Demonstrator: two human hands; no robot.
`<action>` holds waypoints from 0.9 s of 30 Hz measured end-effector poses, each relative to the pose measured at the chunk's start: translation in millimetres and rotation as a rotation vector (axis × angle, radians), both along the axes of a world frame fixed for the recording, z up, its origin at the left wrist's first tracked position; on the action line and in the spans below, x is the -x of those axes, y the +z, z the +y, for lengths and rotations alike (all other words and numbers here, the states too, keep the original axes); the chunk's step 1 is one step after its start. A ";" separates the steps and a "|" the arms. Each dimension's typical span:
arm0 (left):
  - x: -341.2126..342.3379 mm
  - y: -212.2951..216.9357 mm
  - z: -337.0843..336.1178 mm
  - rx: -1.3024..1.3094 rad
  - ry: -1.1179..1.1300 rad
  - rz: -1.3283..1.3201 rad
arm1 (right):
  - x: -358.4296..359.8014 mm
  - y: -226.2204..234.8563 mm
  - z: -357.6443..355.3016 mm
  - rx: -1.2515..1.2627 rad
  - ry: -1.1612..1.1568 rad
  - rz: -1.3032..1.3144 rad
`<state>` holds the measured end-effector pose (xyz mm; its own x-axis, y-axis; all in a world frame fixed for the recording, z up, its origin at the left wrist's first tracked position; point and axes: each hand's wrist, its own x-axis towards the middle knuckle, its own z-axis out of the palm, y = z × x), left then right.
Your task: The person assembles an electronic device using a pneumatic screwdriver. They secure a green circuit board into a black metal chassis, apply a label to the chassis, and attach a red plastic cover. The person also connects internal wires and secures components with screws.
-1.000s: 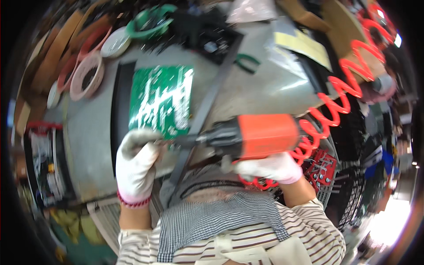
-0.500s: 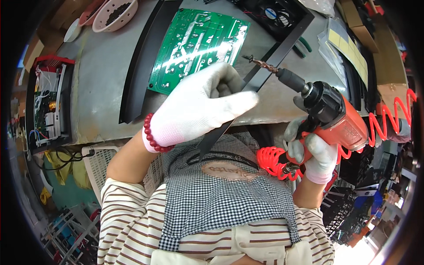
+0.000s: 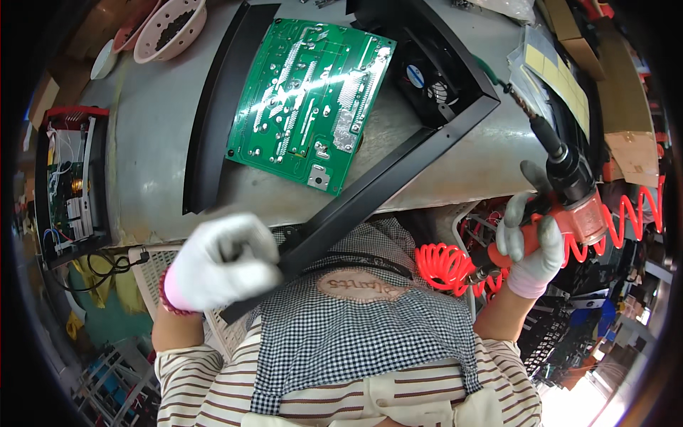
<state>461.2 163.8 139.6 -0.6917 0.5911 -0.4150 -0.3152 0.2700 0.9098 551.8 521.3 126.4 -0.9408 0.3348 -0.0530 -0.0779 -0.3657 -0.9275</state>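
Observation:
My right hand (image 3: 530,249), in a white glove with grey fingertips, is wrapped round the handle of a red and black pistol-grip air drill (image 3: 573,192). Its slender, spiral-looking bit points up and to the left over the bench. My left hand (image 3: 228,263), also gloved, is blurred by motion, its fingers curled. It is beside the near end of a black metal frame (image 3: 370,196); whether it touches the frame or holds anything is unclear. That frame slants from the bench over my lap. On the bench rests a green circuit board (image 3: 302,107), solder side up.
A long black metal strip (image 3: 213,121) lies left of the board. A fan (image 3: 427,82) sits inside the frame's far corner. A pink basket (image 3: 169,32) of small dark parts stands far left, above an open electronics unit (image 3: 75,185). The red coiled hose (image 3: 441,267) hangs by my right hand.
My left hand has moved from over the board down and left toward my lap. My right hand has carried the air drill to the right and slightly down. The black frame's near end has shifted down-left.

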 end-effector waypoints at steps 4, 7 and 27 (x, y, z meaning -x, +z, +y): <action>3.5 -36.1 -8.2 -0.140 0.335 -0.200 | 15.9 3.2 -1.2 0.000 0.030 0.000; 14.3 -65.3 22.2 -0.418 0.566 -0.424 | 23.4 0.5 2.8 -0.045 0.134 0.030; 55.4 -18.0 12.1 -0.699 0.966 -0.269 | 42.9 40.2 38.9 -0.396 0.113 -0.252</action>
